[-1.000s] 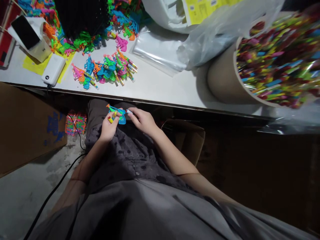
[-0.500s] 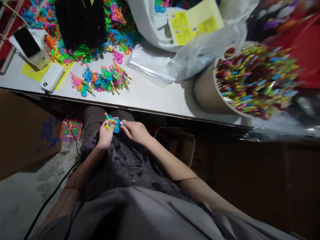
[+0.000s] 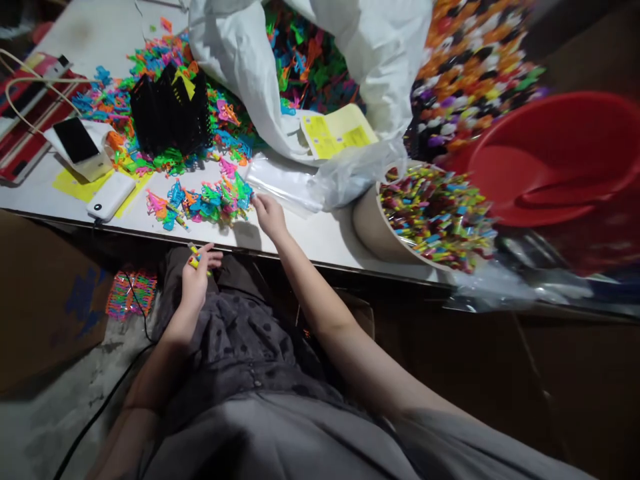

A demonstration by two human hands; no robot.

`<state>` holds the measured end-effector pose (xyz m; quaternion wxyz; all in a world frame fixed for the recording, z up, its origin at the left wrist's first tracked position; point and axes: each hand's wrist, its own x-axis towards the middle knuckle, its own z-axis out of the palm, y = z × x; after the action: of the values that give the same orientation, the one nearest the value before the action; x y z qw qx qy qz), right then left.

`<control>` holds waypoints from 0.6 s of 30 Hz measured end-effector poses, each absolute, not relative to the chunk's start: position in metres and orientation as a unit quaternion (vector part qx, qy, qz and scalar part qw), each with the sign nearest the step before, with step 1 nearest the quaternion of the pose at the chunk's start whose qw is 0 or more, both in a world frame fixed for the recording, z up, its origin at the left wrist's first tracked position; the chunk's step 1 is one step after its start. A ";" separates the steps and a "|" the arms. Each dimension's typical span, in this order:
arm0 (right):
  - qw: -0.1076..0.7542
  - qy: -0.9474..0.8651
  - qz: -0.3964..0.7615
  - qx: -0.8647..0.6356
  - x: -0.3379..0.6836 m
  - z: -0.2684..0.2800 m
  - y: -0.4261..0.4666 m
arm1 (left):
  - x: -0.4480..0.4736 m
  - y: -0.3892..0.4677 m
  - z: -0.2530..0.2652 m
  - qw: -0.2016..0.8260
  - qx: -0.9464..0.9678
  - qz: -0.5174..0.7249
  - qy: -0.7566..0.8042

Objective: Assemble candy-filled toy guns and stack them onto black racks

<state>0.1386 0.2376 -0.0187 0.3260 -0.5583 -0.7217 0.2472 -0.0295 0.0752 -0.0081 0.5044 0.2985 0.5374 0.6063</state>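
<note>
"Since half a second ago, our right hand (image 3: pixel 269 217) has left the lap (image 3: pixel 233 320) and reached over the front edge of the bench (image 3: pixel 327 235), while our left hand (image 3: pixel 197 273) has stayed low."

"So our hands are apart now. What do we have in each?"

"Our left keeps yellow tubes (image 3: pixel 195 261) tucked against the thumb, its other fingers loosely stretched out, just off the bench's front edge. Our right has its fingertips drawn together at a blue toy (image 3: pixel 245 190); whether they pinch it or merely touch it, we cannot tell."

"Where does that toy lie from us?"

"At the right-hand end of the toy pile (image 3: pixel 213 200), close to the front edge. It's just left of our right hand's fingertips. From our left hand it's farther off, forward and to the right, across that edge. Our right is clearly nearer."

"And its long axis?"

"Too tangled to read for the one toy. We see the pile stretched roughly along the front edge, and our right forearm comes in across that line."

"Farther out?"

"Clear bags (image 3: pixel 283 181) lie just beyond our right hand, and a tub (image 3: pixel 369 223) stands to its right by the front edge. Toward the bench's left end we have a power bank (image 3: pixel 111 198), with a black basket (image 3: pixel 170 120) behind the pile."
</note>
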 end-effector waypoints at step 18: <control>0.340 -0.641 0.508 -0.465 0.080 0.006 0.139 | -0.011 0.122 -0.027 0.559 0.360 0.527 0.529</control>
<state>0.0797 0.1387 0.0061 0.3397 -0.4651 -0.6406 0.5078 -0.0112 0.1223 -0.0273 0.5592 0.3596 0.5294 0.5270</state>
